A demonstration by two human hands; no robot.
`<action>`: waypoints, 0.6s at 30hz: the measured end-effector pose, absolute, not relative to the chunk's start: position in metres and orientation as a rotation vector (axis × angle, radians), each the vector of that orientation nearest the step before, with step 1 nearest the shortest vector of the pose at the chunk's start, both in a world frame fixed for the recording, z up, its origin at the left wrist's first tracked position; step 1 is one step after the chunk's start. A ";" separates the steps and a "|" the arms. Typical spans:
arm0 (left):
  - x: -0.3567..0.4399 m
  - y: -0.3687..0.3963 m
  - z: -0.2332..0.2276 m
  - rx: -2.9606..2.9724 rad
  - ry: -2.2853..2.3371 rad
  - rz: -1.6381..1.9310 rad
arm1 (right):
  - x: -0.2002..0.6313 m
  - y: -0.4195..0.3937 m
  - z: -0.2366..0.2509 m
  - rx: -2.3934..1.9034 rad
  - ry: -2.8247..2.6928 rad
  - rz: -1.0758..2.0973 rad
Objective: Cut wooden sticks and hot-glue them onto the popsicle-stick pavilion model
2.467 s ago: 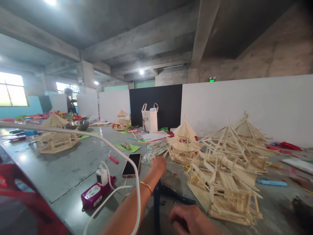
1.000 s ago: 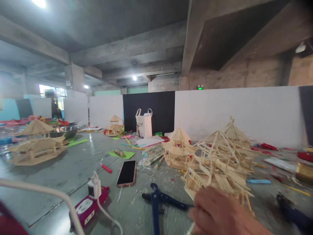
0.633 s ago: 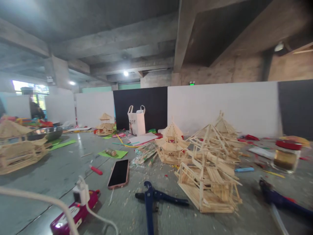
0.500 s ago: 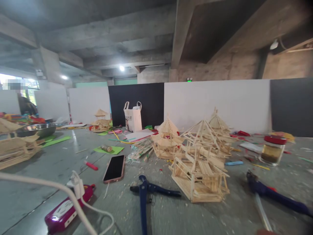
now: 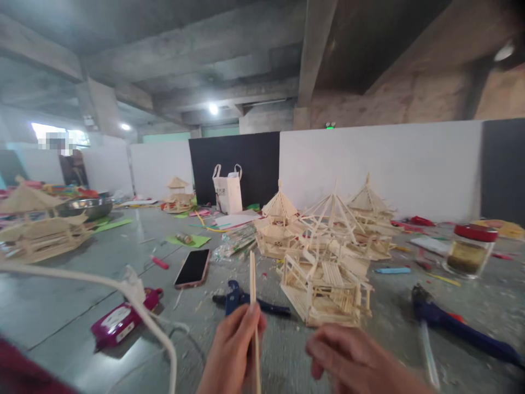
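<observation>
Now my left hand (image 5: pixel 233 350) pinches thin wooden stick (image 5: pixel 253 306) upright, low centre of view, above grey table (image 5: pixel 74 295). Right hand (image 5: pixel 353 364) loosely curled, holds nothing visible. Judgement: steady stick with both hands, keep clear of stick model (image 5: pixel 324 287) and blue cutters (image 5: pixel 246 298) behind.

stick (image 5: pixel 253 295): thin, pale wood, upright, lower middle of frame
grip: pinched at its lower part by left hand (image 5: pixel 230 355)
</observation>
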State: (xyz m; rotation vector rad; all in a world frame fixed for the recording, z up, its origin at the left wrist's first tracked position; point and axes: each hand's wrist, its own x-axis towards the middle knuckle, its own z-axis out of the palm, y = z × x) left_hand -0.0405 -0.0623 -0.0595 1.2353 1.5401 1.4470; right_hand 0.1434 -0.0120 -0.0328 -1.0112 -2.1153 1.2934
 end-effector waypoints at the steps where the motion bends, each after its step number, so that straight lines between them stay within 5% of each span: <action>1: -0.039 -0.054 -0.055 1.117 1.528 1.496 | 0.135 -0.013 -0.038 -0.992 -2.106 1.394; 9: -0.035 -0.025 -0.045 1.176 1.511 1.395 | 0.082 0.007 -0.051 -0.693 -1.895 1.776; 18: -0.096 0.033 -0.028 1.238 1.863 1.105 | 0.096 0.000 -0.065 -1.118 -1.972 1.615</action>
